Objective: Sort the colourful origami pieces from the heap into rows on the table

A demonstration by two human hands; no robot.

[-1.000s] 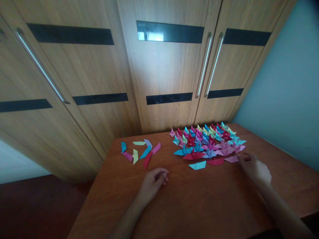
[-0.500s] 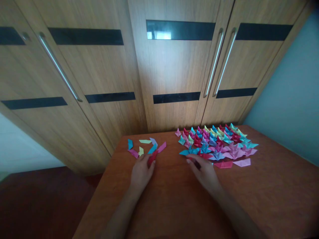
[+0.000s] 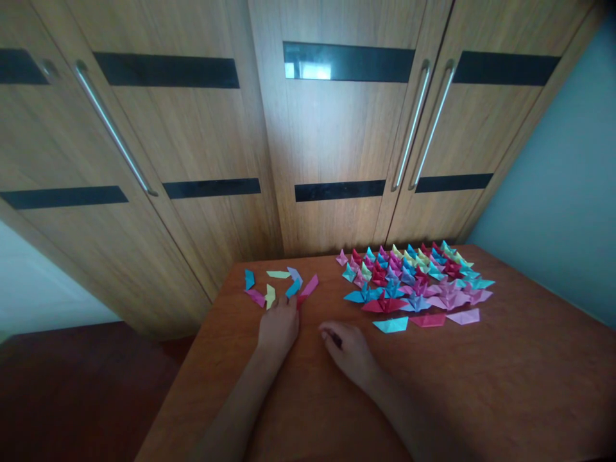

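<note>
My left hand lies at the near edge of a loose group of folded paper strips, its fingertips by a blue strip and a yellow strip. A red strip shows beside its fingers; what it grips, if anything, is hidden. To the right, my right hand rests on the table with curled fingers and nothing visible in them. Beyond it a red paper crane stands at the front of several rows of cranes. A turquoise strip lies in front of the cranes.
Red and pink strips continue the line on the brown table. A wooden wardrobe stands behind the table. A bluish wall is on the right.
My right hand has moved left and toward me, away from the cranes, uncovering the red crane and turquoise strip. The red strip at my left hand sits lower, mostly hidden by the fingers.
</note>
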